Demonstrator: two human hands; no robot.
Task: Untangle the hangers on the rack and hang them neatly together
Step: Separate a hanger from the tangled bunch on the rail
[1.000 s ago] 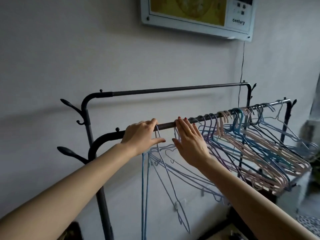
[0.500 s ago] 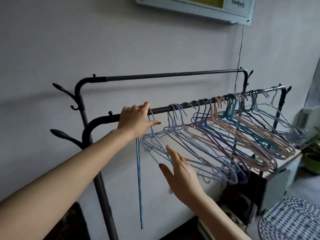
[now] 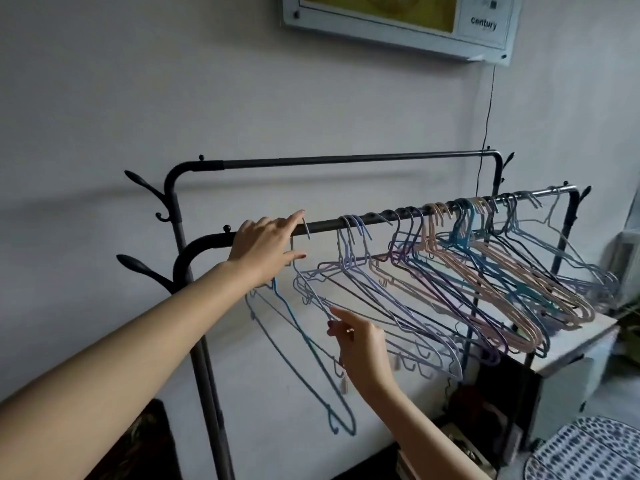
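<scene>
Left hand (image 3: pixel 265 245) pinches a pale wire hanger's hook (image 3: pixel 306 227) at the dark metal rack rail (image 3: pixel 381 216). Right hand (image 3: pixel 360 344) grips that hanger's lower wire (others hang bunched rightward).

**One word on the wall**

I can read just one word from here. It says "century" in dark letters. It sits on the white panel (image 3: pixel 398 26) that hangs high on the wall, near its right end. Above the word I see a few small dark marks, but they are too tiny for me to read. I find no other words or numbers anywhere.
</scene>
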